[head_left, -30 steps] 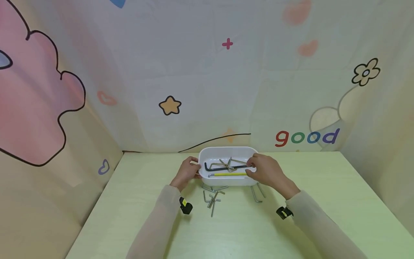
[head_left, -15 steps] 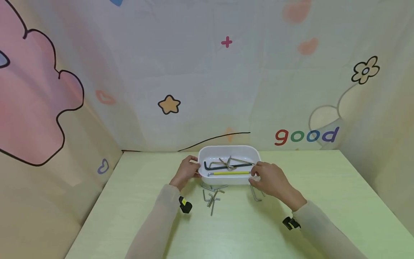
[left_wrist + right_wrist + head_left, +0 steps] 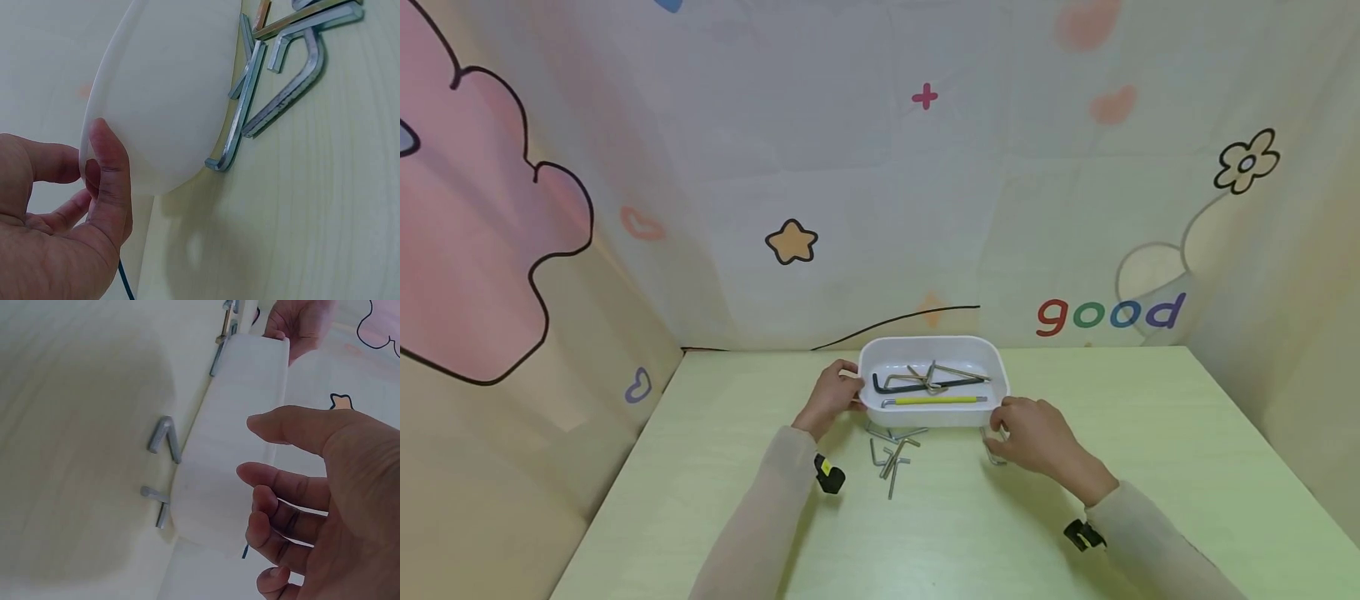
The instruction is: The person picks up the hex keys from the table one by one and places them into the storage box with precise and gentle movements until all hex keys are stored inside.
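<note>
A white plastic tray (image 3: 934, 418) stands at the back of the table. My left hand (image 3: 832, 400) pinches its left rim between thumb and fingers, as the left wrist view shows. Inside the tray lie a long black hex key (image 3: 955, 384), a hex key with a yellow sleeve (image 3: 936, 400) and several smaller brass and silver ones. By the tray's front right corner is my right hand (image 3: 1041, 437), thumb and index finger apart with nothing between them. Two silver hex keys (image 3: 164, 434) lie below it on the table, partly hidden by the hand in the head view.
In front of the tray's left half, several loose hex keys (image 3: 892, 462) lie in a small heap on the pale wooden table (image 3: 955, 533). A printed cloth (image 3: 880, 183) hangs right behind the table's back edge and at both sides.
My right hand has moved from over the tray's right end, by the yellow and black hex keys, down and right to outside its front corner. My left hand stays on the rim.
</note>
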Tool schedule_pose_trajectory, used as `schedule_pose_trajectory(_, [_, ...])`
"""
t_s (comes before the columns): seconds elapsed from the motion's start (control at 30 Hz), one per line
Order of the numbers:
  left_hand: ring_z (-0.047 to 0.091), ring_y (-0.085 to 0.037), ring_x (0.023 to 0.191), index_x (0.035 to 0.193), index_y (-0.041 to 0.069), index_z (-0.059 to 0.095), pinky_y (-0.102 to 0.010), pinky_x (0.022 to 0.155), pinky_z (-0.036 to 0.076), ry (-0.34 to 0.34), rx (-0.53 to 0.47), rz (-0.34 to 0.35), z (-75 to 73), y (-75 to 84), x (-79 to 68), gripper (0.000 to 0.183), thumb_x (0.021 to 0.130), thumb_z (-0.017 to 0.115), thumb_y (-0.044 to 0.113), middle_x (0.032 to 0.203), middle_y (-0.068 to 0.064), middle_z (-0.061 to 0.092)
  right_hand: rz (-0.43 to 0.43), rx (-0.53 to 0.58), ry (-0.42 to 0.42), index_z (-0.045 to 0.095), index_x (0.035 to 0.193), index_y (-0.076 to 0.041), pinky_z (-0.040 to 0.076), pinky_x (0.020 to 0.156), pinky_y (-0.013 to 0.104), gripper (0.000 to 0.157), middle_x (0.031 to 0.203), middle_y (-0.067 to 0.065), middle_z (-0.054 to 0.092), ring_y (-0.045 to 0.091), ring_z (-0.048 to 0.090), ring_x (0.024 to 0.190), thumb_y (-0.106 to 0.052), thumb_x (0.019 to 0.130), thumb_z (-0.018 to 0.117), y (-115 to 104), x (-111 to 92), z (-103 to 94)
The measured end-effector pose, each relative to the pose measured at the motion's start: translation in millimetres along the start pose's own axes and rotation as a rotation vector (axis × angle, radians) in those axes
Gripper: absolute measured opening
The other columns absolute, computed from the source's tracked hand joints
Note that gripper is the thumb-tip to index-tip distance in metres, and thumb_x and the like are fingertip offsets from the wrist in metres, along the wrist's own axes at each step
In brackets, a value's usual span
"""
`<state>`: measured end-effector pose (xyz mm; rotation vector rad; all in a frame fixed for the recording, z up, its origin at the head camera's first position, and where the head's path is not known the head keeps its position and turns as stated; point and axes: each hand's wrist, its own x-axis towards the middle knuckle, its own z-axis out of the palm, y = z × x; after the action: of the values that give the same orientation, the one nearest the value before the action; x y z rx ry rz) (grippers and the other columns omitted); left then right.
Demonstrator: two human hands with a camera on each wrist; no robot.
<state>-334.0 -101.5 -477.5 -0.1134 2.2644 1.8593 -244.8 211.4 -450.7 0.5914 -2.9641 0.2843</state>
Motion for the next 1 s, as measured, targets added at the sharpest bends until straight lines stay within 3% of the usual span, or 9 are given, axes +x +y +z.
schedule_pose_trajectory(0.27, [0.066, -0.020, 0.079, 0.130, 0.001, 0.049, -0.024, 0.063, 0.059, -0.010, 0.011, -0.011, -1.1, -2.6, 0.8, 0.033, 0.098, 0.054, 0.010, 0.107, -0.021, 0.064, 0.035, 0.002, -0.044, 0.068, 0.080, -0.015, 0.043, 0.060, 0.030, 0.019, 0.074, -0.005, 0.061, 0.012, 0.047, 0.060, -0.031, 0.078, 0.078, 4, -3, 17.1])
schedule_pose_trajectory(0.5, [0.067, -0.021, 0.080, 0.130, -0.001, 0.047, -0.023, 0.063, 0.059, -0.020, -0.016, 0.003, -1.5, -2.2, 1.8, 0.034, 0.098, 0.053, 0.008, 0.109, -0.024, 0.064, 0.017, -0.017, -0.003, 0.067, 0.078, -0.015, 0.044, 0.058, 0.033, 0.016, 0.072, -0.004, 0.061, 0.011, 0.049, 0.059, -0.027, 0.076, 0.078, 6, -5, 25.4])
schedule_pose_trajectory(1.0, [0.066, -0.020, 0.079, 0.130, -0.002, 0.048, -0.024, 0.064, 0.059, -0.016, -0.015, 0.012, -1.1, -1.8, 0.7, 0.034, 0.097, 0.053, 0.008, 0.109, -0.025, 0.063, 0.056, 0.099, -0.069, 0.066, 0.073, -0.019, 0.042, 0.055, 0.028, 0.011, 0.071, -0.006, 0.060, 0.010, 0.050, 0.064, -0.021, 0.076, 0.076, 9, -3, 38.0])
